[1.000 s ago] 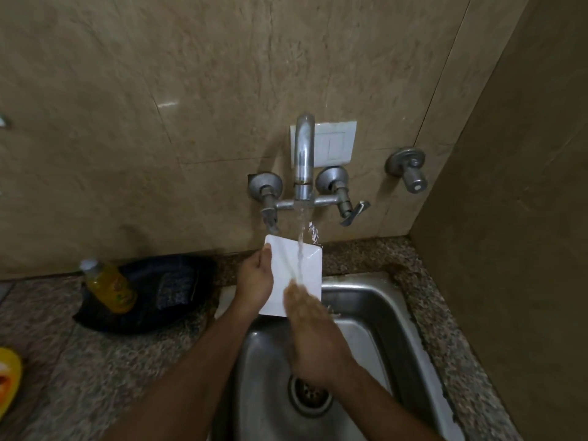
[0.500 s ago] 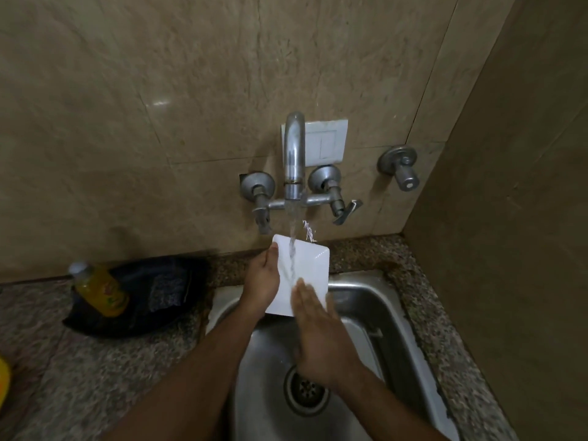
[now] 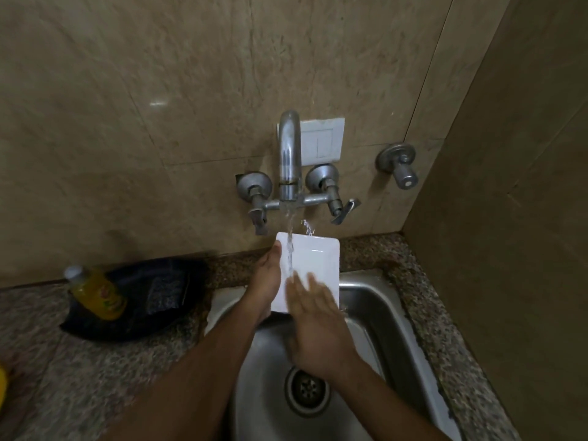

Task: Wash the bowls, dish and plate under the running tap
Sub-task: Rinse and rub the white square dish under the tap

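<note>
Under tap (image 3: 289,160): white rectangular dish (image 3: 313,265) | left hand (image 3: 265,283) grips edge | right hand (image 3: 313,326) flat on it

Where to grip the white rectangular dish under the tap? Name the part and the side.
Grip the dish by its long left rim, coming from the left, as the left hand does. It is held tilted above the sink, so that edge is free while the right hand rubs its face under the water.

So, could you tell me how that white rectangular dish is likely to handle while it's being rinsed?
The white dish looks glazed and rigid, so probably breakable. Tap water runs down it, so it's likely slippery. The left hand grips just one edge, so it could slide.
</note>
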{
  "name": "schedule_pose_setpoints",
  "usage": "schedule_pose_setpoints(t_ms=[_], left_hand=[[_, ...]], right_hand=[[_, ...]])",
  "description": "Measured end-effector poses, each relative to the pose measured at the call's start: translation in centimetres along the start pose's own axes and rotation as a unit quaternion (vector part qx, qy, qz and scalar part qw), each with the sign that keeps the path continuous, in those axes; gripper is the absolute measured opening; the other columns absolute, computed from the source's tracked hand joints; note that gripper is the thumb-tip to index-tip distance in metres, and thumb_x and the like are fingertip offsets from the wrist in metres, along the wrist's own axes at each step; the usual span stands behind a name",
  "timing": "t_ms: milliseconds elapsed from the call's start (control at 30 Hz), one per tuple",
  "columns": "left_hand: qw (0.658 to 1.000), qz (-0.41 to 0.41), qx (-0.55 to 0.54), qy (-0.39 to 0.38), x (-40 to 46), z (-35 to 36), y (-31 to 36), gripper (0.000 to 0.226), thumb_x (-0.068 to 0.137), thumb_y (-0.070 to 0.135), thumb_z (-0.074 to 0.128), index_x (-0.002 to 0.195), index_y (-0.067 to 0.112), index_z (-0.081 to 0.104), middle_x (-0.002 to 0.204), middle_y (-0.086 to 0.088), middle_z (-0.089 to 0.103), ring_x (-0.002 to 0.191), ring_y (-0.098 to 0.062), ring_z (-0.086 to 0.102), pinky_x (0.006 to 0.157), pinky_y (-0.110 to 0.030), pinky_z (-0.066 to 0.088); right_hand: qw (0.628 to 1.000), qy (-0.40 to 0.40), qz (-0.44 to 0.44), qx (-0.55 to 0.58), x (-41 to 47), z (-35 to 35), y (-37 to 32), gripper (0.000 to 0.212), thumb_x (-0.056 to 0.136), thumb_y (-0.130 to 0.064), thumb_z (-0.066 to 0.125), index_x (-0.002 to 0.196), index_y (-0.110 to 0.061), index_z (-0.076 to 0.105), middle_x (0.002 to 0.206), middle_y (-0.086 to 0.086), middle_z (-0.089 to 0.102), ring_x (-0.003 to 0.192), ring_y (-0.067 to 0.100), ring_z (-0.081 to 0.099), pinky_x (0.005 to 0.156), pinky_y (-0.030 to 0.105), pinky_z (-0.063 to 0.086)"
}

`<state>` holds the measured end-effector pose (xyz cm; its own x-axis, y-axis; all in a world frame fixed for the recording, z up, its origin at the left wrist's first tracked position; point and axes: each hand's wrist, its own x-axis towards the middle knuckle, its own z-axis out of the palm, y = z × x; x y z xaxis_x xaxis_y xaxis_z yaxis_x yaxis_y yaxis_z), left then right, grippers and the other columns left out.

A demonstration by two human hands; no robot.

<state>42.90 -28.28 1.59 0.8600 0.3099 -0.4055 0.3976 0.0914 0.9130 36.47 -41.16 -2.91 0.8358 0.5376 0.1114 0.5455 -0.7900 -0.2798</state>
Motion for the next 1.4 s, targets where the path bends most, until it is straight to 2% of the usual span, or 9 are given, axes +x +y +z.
schedule_pose_setpoints(t_ms=[100, 400, 633, 767, 900, 1000, 1133, 1300, 1400], left_hand=[[0.999, -0.032, -0.023, -0.033, -0.2, 0.1, -0.1, 0.046, 0.102, 0.047, 0.042, 0.117, 0.011, 0.067, 0.101, -0.003, 0.073, 0.077, -0.012, 0.067, 0.056, -0.016, 0.051], [0.979, -0.105, -0.162, -0.068, -0.8, 0.4, -0.1, 0.050, 0.093, 0.055, 0.055, 0.107, 0.009, 0.070, 0.080, -0.007, 0.077, 0.068, -0.022, 0.074, 0.063, -0.031, 0.056], [0.976, -0.070, -0.178, -0.100, -0.7, 1.5, 0.3, 0.045, 0.098, 0.050, 0.051, 0.108, 0.011, 0.070, 0.082, -0.004, 0.078, 0.073, -0.019, 0.075, 0.066, -0.030, 0.058], [0.977, -0.080, -0.169, -0.104, -0.8, 1.8, 0.8, 0.049, 0.094, 0.054, 0.053, 0.104, 0.010, 0.072, 0.091, -0.009, 0.078, 0.091, -0.028, 0.073, 0.090, -0.045, 0.057], [0.967, -0.086, -0.210, -0.119, -0.8, 1.6, 0.2, 0.055, 0.089, 0.058, 0.056, 0.115, 0.011, 0.070, 0.115, -0.015, 0.072, 0.108, -0.035, 0.068, 0.101, -0.053, 0.049], [0.958, -0.091, -0.235, -0.134, -0.6, 1.8, 0.3, 0.061, 0.086, 0.057, 0.059, 0.120, 0.007, 0.067, 0.120, -0.020, 0.069, 0.112, -0.037, 0.065, 0.103, -0.054, 0.047], [0.968, -0.112, -0.190, -0.119, -0.9, 1.8, 0.0, 0.068, 0.080, 0.060, 0.063, 0.117, 0.003, 0.064, 0.114, -0.021, 0.069, 0.102, -0.038, 0.067, 0.095, -0.050, 0.052], [0.978, -0.102, -0.147, -0.104, -1.4, 2.6, 0.0, 0.050, 0.092, 0.058, 0.055, 0.109, 0.013, 0.070, 0.104, -0.014, 0.075, 0.095, -0.030, 0.072, 0.085, -0.044, 0.058], [0.981, -0.075, -0.150, -0.101, -1.2, 1.8, 0.5, 0.047, 0.095, 0.053, 0.053, 0.112, 0.012, 0.069, 0.106, -0.013, 0.075, 0.096, -0.030, 0.072, 0.091, -0.046, 0.056]], right_hand=[[0.999, 0.002, -0.036, 0.022, 0.1, 0.0, -0.3, 0.095, 0.070, -0.025, 0.066, 0.154, -0.007, 0.024, 0.162, 0.010, 0.022, 0.149, 0.019, 0.021, 0.120, 0.040, 0.017], [0.999, 0.003, -0.046, 0.015, 0.4, -1.5, 1.4, 0.091, 0.074, -0.024, 0.058, 0.156, -0.013, 0.021, 0.164, 0.003, 0.014, 0.151, 0.016, 0.013, 0.123, 0.041, 0.016], [0.997, -0.031, -0.056, 0.031, -0.9, -3.2, 1.0, 0.079, 0.083, -0.034, 0.038, 0.157, -0.017, 0.017, 0.164, -0.002, 0.009, 0.151, 0.013, 0.007, 0.123, 0.038, 0.005], [0.999, -0.027, -0.023, 0.015, 0.2, -3.7, 0.8, 0.080, 0.085, -0.039, 0.028, 0.158, -0.013, 0.008, 0.165, 0.002, 0.000, 0.152, 0.013, -0.004, 0.124, 0.039, 0.005], [0.997, -0.052, -0.057, 0.025, -0.7, -4.5, 1.3, 0.073, 0.088, -0.036, 0.035, 0.157, -0.018, 0.018, 0.164, 0.000, 0.015, 0.151, 0.012, 0.012, 0.123, 0.035, 0.004], [0.999, -0.008, -0.035, -0.004, 0.2, -4.4, 1.3, 0.074, 0.089, -0.040, 0.031, 0.157, -0.014, 0.020, 0.163, 0.002, 0.013, 0.151, 0.015, 0.012, 0.122, 0.036, 0.002], [0.995, -0.063, -0.066, 0.026, -1.3, -4.3, 2.0, 0.077, 0.085, -0.036, 0.034, 0.158, -0.018, 0.015, 0.163, -0.002, 0.006, 0.151, 0.010, 0.006, 0.122, 0.032, 0.000], [1.000, -0.017, 0.000, -0.013, 0.7, -4.0, 1.9, 0.076, 0.092, -0.042, 0.023, 0.157, -0.009, -0.001, 0.164, 0.006, -0.011, 0.152, 0.018, -0.012, 0.123, 0.039, -0.002], [0.996, -0.052, -0.066, 0.024, -0.7, -3.5, 1.1, 0.075, 0.092, -0.036, 0.033, 0.158, -0.012, 0.006, 0.165, 0.002, -0.003, 0.152, 0.013, -0.006, 0.124, 0.036, 0.003]])
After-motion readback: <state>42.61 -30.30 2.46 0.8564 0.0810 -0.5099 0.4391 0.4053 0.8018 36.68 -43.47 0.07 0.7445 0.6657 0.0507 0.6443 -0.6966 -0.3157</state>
